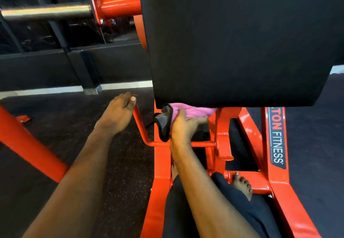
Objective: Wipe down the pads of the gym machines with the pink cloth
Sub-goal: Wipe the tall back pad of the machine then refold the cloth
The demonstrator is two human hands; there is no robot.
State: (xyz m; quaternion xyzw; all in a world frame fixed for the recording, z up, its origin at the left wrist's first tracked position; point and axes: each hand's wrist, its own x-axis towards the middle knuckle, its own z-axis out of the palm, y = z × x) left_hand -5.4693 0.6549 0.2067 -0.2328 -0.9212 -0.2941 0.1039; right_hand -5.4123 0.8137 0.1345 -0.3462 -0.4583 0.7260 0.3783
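A large black pad of an orange gym machine fills the upper right of the head view. My right hand holds the pink cloth against the pad's lower edge; a grey, dark-hemmed part of the cloth hangs to the left of my fingers. My left hand hovers left of the pad above the floor, close to a bent orange handle, fingers relaxed and empty.
The orange frame with the lettering "FITNESS" runs below the pad. A steel weight bar sticks out at the upper left. My bare foot rests on the frame. Dark speckled floor lies to the left.
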